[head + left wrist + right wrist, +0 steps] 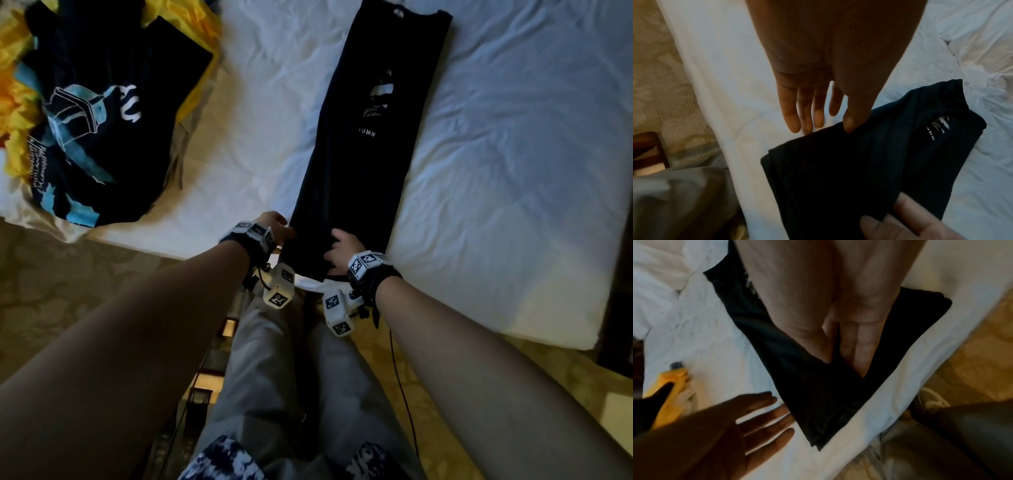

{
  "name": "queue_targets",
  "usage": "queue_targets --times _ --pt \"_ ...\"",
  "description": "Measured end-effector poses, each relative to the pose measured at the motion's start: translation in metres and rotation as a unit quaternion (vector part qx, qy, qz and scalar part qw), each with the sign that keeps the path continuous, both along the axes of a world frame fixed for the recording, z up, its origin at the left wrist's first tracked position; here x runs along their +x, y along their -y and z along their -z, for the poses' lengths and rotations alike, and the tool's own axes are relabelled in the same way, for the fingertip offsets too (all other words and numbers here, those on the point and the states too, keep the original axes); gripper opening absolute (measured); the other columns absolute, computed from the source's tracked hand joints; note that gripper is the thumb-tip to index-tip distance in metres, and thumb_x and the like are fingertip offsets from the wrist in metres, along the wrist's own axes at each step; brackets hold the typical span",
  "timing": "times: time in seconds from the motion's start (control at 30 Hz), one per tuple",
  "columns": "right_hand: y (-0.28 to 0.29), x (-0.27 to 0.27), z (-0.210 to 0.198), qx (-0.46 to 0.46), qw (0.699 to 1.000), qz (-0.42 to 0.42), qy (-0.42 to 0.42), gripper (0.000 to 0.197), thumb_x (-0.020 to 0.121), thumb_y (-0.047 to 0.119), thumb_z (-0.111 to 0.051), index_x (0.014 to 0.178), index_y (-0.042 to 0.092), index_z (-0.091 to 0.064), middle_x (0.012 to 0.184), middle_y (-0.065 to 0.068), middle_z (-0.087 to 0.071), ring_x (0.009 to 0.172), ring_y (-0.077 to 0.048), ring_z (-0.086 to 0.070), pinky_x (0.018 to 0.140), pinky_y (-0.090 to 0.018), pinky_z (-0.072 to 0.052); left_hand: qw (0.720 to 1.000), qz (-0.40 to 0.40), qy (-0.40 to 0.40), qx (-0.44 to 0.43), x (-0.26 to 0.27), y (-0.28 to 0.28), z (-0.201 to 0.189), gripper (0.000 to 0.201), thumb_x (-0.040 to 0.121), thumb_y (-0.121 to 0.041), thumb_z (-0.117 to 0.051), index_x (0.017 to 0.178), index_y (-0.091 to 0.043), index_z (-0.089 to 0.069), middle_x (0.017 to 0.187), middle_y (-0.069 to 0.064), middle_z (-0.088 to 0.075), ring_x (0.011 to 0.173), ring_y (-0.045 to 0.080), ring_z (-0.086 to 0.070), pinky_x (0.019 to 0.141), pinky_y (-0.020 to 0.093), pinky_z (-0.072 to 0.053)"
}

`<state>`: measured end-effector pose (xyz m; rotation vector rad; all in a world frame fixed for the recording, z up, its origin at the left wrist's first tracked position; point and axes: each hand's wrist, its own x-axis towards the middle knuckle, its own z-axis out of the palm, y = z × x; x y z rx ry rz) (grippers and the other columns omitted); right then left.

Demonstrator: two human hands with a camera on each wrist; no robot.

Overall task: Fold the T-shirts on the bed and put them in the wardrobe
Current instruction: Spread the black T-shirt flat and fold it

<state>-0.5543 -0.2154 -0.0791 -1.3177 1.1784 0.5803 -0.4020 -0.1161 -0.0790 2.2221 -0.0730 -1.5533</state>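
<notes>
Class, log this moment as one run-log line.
stage: folding | dark T-shirt: narrow strip on bed | right hand: pinches hem | left hand: open at edge | pile: unfolded

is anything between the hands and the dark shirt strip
Nothing visible. The right hand already pinches the dark shirt at its near hem, and the left hand touches its left edge, fingers straight.

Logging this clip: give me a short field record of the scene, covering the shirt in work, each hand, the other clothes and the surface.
shirt in work: dark T-shirt folded into a long strip, hem at the bed edge
left hand: fingers straight, at the strip's left hem corner
right hand: pinching the hem
other clothes: unfolded pile of shirts, far left
surface: white bed sheet
wardrobe: not in view
</notes>
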Motion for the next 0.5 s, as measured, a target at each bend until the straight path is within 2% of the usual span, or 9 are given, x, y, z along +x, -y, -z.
queue_targets --times 0.1,0.17,0.2,0.27,0.33,0.37,0.43,0.5 --pt "-0.002 -0.001 -0.002 -0.036 0.997 -0.067 0.006 0.079 0.089 -0.004 -0.055 0.152 0.033 -0.025 0.135 -0.012 -0.055 0.122 -0.032 -0.055 0.092 -0.049 -0.055 0.997 0.066 0.004 0.028 -0.004 0.002 0.001 0.029 0.086 -0.012 -0.069 0.114 -0.007 -0.061 0.095 0.016 -0.065 0.087 0.030 -0.064 0.085 0.043 -0.056" --pt "0.001 -0.003 0.000 -0.075 0.993 -0.085 0.004 0.085 0.090 -0.002 -0.055 0.154 0.035 -0.013 0.144 -0.011 -0.048 0.127 -0.031 -0.052 0.099 -0.045 -0.051 0.994 0.106 0.009 0.038 -0.002 0.000 0.004 0.023 0.087 -0.011 -0.067 0.109 -0.002 -0.066 0.091 0.015 -0.064 0.084 0.029 -0.060 0.088 0.042 -0.054" --pt "0.003 -0.005 0.001 -0.094 0.992 -0.089 -0.001 0.086 0.090 0.000 -0.055 0.154 0.037 -0.012 0.143 -0.011 -0.050 0.124 -0.031 -0.054 0.098 -0.044 -0.051 0.992 0.119 0.009 0.039 -0.002 -0.001 0.006 0.021 0.089 -0.011 -0.065 0.107 -0.001 -0.066 0.092 0.015 -0.064 0.087 0.030 -0.061 0.088 0.041 -0.053" --pt "0.006 -0.008 0.005 -0.105 0.991 -0.076 -0.015 0.083 0.089 0.002 -0.057 0.153 0.037 -0.016 0.129 -0.009 -0.058 0.109 -0.030 -0.062 0.087 -0.043 -0.057 0.990 0.136 0.011 0.044 -0.002 -0.006 0.010 0.019 0.091 -0.013 -0.061 0.105 -0.001 -0.066 0.101 0.018 -0.066 0.097 0.035 -0.063 0.091 0.046 -0.053" --pt "0.006 -0.011 0.008 -0.079 0.996 -0.033 -0.021 0.071 0.089 -0.001 -0.057 0.149 0.028 -0.032 0.107 -0.007 -0.064 0.090 -0.027 -0.069 0.073 -0.041 -0.061 0.989 0.136 0.012 0.047 -0.002 -0.008 0.013 0.020 0.092 -0.016 -0.059 0.105 -0.001 -0.064 0.109 0.022 -0.065 0.101 0.038 -0.063 0.091 0.050 -0.053" --pt "0.006 -0.014 0.008 -0.075 0.997 -0.022 -0.023 0.062 0.090 -0.002 -0.057 0.144 0.023 -0.040 0.098 -0.006 -0.066 0.084 -0.025 -0.070 0.071 -0.039 -0.062 0.990 0.129 0.012 0.047 -0.003 -0.009 0.014 0.022 0.092 -0.016 -0.059 0.107 -0.001 -0.064 0.110 0.022 -0.064 0.101 0.038 -0.063 0.091 0.051 -0.053" --pt "0.007 -0.019 0.011 -0.089 0.996 -0.016 -0.026 0.048 0.088 0.002 -0.059 0.133 0.018 -0.051 0.093 -0.005 -0.068 0.083 -0.022 -0.070 0.073 -0.039 -0.062 0.992 0.115 0.010 0.047 -0.004 -0.009 0.013 0.024 0.091 -0.016 -0.062 0.110 -0.001 -0.064 0.107 0.020 -0.065 0.100 0.036 -0.063 0.092 0.048 -0.053" --pt "0.009 -0.025 0.012 -0.094 0.995 -0.002 -0.029 0.043 0.087 0.006 -0.061 0.128 0.017 -0.056 0.096 -0.006 -0.070 0.086 -0.022 -0.070 0.076 -0.040 -0.061 0.992 0.117 0.005 0.050 -0.004 -0.010 0.013 0.022 0.089 -0.015 -0.064 0.107 -0.002 -0.064 0.101 0.017 -0.064 0.094 0.033 -0.063 0.089 0.043 -0.054"
